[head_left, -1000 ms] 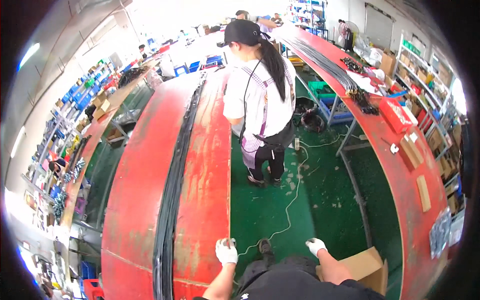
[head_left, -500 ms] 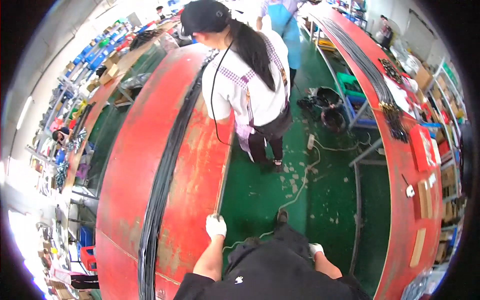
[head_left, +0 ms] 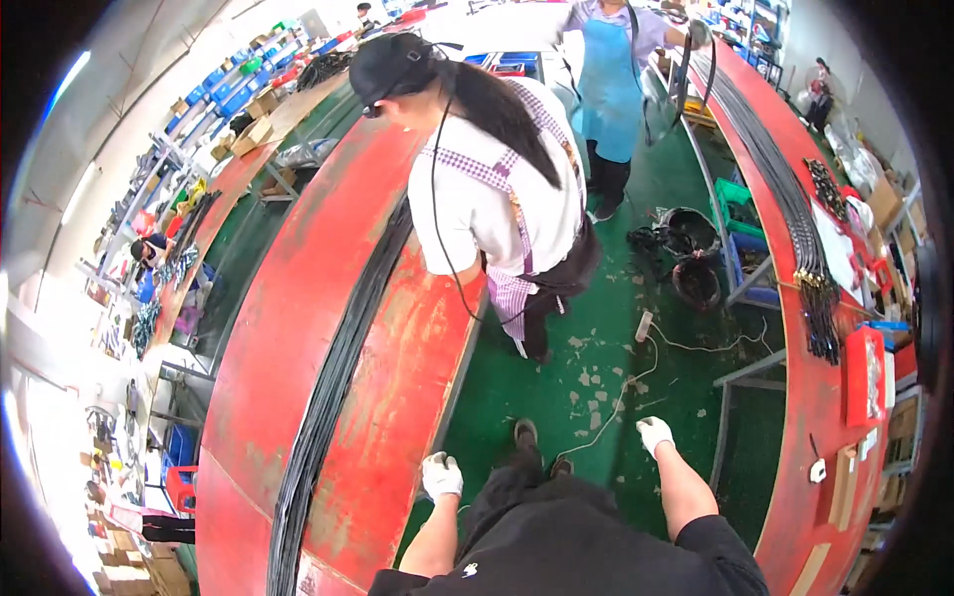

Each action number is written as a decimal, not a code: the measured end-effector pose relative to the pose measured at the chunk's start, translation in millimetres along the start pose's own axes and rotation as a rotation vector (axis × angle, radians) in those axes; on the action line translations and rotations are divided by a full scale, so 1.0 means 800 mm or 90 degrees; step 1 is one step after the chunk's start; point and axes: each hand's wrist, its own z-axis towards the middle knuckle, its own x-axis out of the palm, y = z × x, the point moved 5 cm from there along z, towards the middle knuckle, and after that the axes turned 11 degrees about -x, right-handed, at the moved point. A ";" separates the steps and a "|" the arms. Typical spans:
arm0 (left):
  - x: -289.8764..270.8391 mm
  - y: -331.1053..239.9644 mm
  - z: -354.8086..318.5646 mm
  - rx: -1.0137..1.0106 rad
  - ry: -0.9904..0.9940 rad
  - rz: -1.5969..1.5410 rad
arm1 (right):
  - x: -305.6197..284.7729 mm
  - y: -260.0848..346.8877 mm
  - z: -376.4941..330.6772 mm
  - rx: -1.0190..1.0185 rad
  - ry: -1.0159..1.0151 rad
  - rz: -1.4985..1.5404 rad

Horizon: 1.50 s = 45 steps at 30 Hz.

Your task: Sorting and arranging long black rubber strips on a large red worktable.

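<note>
My left hand point(head_left: 441, 477), in a white glove, is beside the near edge of the long red table point(head_left: 248, 397). Its fingers are loosely bent and slightly apart, with nothing visible in them. A long bundle of dark, flat strips point(head_left: 333, 412) runs lengthwise along that table, to the left of the hand. My right hand point(head_left: 653, 434), also gloved in white, hangs over the green floor between the two tables. Its fingers are loosely bent, and I see no object in them.
A co-worker point(head_left: 497, 179) in a white top stands at the red table ahead; another in a blue apron point(head_left: 608, 89) is farther off. The right-hand table point(head_left: 795, 477) bears dark strips point(head_left: 765, 149) and a red bin point(head_left: 865, 377). A cable point(head_left: 621, 397) and black buckets point(head_left: 696, 283) are on the floor.
My right hand has swung forward and outward from beside my body. My left hand has come off the table edge. The farther person has turned, showing raised arms and dark strips.
</note>
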 end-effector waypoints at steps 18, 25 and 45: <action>0.067 -0.222 0.224 0.123 0.058 -0.149 | -0.032 0.122 0.097 0.171 -0.006 0.145; 0.085 -0.230 0.229 0.097 0.092 -0.153 | -0.055 0.214 0.200 0.092 0.028 0.100; 0.248 -0.412 0.140 -0.221 0.541 0.105 | -0.252 0.200 0.611 0.056 0.090 0.007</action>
